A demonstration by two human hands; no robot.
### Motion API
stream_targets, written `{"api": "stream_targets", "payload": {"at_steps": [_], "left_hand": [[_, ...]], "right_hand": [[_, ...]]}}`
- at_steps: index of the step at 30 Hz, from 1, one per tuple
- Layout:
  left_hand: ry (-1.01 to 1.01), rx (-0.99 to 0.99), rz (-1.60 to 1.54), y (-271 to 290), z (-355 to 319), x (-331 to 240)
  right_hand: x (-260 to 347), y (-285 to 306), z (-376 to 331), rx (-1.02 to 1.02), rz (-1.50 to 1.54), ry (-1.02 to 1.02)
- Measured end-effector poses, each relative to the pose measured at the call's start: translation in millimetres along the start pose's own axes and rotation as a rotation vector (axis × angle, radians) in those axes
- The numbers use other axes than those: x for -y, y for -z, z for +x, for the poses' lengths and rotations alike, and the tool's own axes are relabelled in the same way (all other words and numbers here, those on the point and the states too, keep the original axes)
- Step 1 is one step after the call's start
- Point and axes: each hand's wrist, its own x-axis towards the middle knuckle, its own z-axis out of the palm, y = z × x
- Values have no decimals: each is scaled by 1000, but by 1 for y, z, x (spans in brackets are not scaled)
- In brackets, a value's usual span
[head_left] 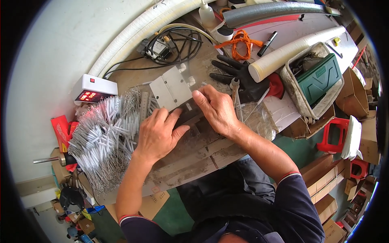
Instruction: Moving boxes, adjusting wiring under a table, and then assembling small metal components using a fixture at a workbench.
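A silver metal plate fixture (pixel 170 87) with several holes lies on the worn workbench in front of me. My left hand (pixel 158 135) is at its near left edge, thumb and forefinger apart, with nothing visible between them. At the near right corner, my right hand (pixel 219 112) has its fingers curled in and the thumb pressed close. Whatever the right fingertips may hold is too small to make out. Beneath and between the hands is a dark metal base (pixel 192 111). Left of the fixture lies a big heap of small twisted-wire brushes (pixel 107 137) with white bristles.
A white box with a red display (pixel 94 90) stands behind the brushes. Black cable coils around a small valve unit (pixel 158 48). To the right are a black glove (pixel 247 81), a wrench (pixel 234 87), a white tube (pixel 296 52) and a bin holding a green case (pixel 320 79).
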Motion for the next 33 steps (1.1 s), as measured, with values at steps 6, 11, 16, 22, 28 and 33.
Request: {"api": "stream_targets", "payload": {"at_steps": [6, 11, 16, 22, 28, 33], "left_hand": [[304, -212, -251, -12, -28, 1], [414, -363, -373, -25, -34, -5], [256, -319, -256, -22, -23, -12], [192, -204, -140, -12, -14, -16], [194, -111, -68, -5, -9, -19], [166, -67, -31, -2, -5, -22]], "right_hand": [[-5, -4, -2, -71, 37, 74], [-7, -3, -2, -184, 103, 258], [12, 15, -2, -110, -154, 341], [31, 29, -3, -21, -393, 402], [21, 64, -22, -120, -358, 227], [10, 77, -42, -152, -368, 237]]}}
